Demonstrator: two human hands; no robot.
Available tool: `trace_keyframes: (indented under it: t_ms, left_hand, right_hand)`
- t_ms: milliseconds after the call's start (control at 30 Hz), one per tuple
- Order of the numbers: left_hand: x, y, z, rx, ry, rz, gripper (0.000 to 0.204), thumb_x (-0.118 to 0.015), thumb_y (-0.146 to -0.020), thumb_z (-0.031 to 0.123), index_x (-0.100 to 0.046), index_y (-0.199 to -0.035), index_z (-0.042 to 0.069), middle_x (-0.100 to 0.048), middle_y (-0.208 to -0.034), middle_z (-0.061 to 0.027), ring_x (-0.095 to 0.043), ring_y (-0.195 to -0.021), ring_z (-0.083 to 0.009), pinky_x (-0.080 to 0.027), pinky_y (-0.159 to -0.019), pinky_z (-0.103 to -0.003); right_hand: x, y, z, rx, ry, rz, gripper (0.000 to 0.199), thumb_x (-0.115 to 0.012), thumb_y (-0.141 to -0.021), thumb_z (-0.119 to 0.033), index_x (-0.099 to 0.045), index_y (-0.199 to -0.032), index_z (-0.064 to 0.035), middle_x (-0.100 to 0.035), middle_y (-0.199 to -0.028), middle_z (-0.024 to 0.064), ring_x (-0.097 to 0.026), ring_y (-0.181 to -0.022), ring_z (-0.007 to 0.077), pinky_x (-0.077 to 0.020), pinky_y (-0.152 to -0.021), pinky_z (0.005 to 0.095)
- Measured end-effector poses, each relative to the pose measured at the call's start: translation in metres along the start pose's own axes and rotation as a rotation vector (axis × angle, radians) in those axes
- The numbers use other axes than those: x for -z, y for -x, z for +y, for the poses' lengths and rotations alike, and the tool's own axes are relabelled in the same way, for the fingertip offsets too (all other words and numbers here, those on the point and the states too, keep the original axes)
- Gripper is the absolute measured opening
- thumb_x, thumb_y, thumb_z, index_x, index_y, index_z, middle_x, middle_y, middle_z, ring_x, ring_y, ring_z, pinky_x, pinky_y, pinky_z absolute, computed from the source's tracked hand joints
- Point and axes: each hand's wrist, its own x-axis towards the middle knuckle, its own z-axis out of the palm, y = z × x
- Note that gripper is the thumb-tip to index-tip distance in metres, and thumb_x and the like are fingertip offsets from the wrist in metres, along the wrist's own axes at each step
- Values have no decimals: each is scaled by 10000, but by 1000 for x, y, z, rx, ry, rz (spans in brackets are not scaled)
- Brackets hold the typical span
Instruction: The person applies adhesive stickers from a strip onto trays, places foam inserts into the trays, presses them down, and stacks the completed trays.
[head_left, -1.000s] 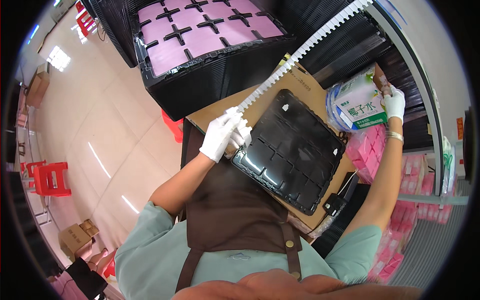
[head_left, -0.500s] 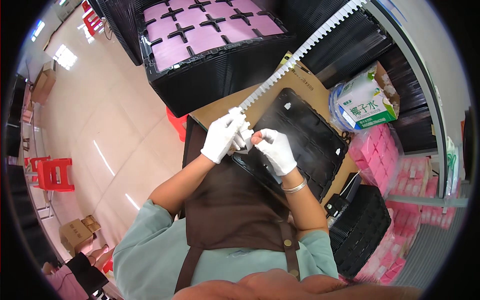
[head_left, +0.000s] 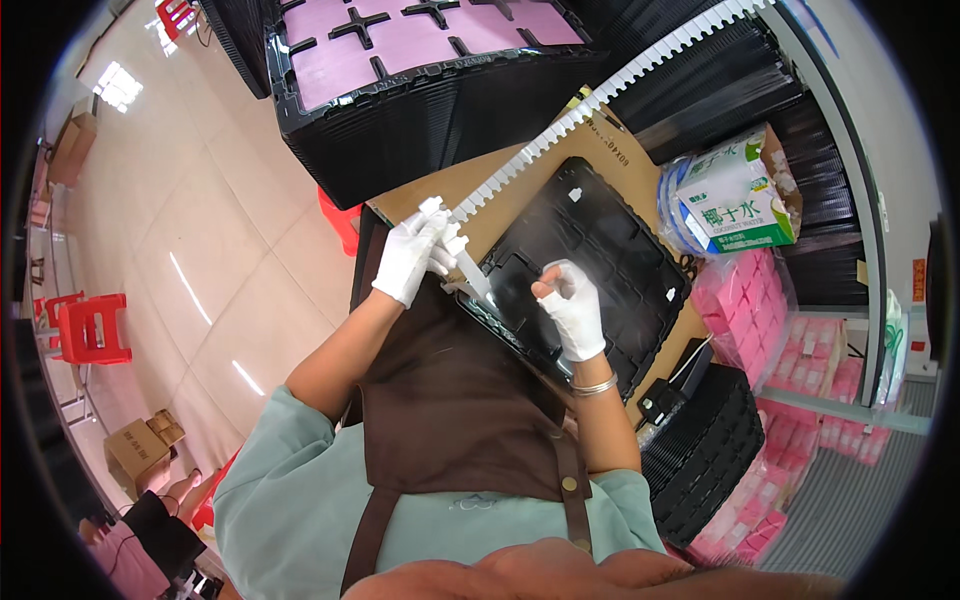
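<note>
My left hand (head_left: 405, 258), in a white glove, is closed on one end of a long white notched strip (head_left: 560, 130). The strip runs up and away to the right, past the top edge of the view. A flat pale tail (head_left: 475, 278) hangs beside that hand above a black moulded tray (head_left: 600, 255). Over the tray, apart from the strip, is my right hand (head_left: 572, 315). Its glove leaves the thumb and fingertip bare, and the fingers are curled toward the thumb. Whatever they pinch, if anything, is too small to tell. Two small white pieces lie on the tray.
Brown cardboard (head_left: 440, 185) lies under the tray. Beyond it stands a black crate (head_left: 420, 130) topped with pink sheet and black crosses. To the right are a green-and-white carton (head_left: 735, 200), bagged pink pieces (head_left: 745, 300) and stacked black trays (head_left: 705, 450). A red stool (head_left: 90, 328) stands left.
My right hand has drawn away from the strip, to the right and down over the tray. My left hand, still gripping the strip, has shifted slightly left. The whole view has shifted somewhat.
</note>
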Motion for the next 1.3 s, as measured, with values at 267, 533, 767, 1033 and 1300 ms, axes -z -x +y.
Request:
trace_keyframes:
  t_ms: [267, 533, 767, 1033, 1300]
  left_hand:
    - [-30, 26, 11, -149, -97, -73, 353, -549, -917, 215, -545, -1184, -16, -640, -875, -55, -615, -693, -93, -487, -562, -215]
    - [-23, 12, -1, 191, 167, -179, 311, -541, -909, 220, -547, -1138, 10, -586, -749, -38, -501, -461, -94, -378, -415, -208]
    - [-4, 3, 0, 79, 11, -74, 334, -527, -932, 245, -535, -1150, -7, -621, -859, -75, -585, -592, -106, -430, -451, -209]
    - [-31, 25, 4, -71, -144, -117, 292, -553, -897, 213, -606, -1050, -30, -641, -763, -49, -590, -572, -85, -481, -557, -223]
    - [-18, 9, -11, 221, 170, -116, 290, -554, -905, 262, -574, -1031, 2, -603, -743, -46, -524, -472, -92, -391, -409, -198]
  right_hand:
    - [-38, -19, 2, -84, 209, -81, 184, -684, -818, -183, -637, -853, -9, -555, -779, -27, -484, -684, 46, -377, -592, 197]
    - [-46, -12, 4, -79, -50, -94, 145, -697, -798, -113, -578, -831, -37, -522, -825, -24, -476, -740, 54, -374, -649, 205]
    - [-16, -5, 5, -50, 67, -5, 146, -705, -796, -116, -593, -832, -29, -536, -858, -11, -486, -744, 62, -380, -663, 199]
    - [-35, -14, 17, -61, 293, -101, 129, -667, -820, -119, -612, -801, -4, -535, -760, -20, -459, -670, 54, -377, -607, 201]
    - [-41, -3, 11, -28, -97, -46, 115, -688, -793, -66, -581, -814, -29, -524, -814, -18, -480, -717, 69, -394, -646, 209]
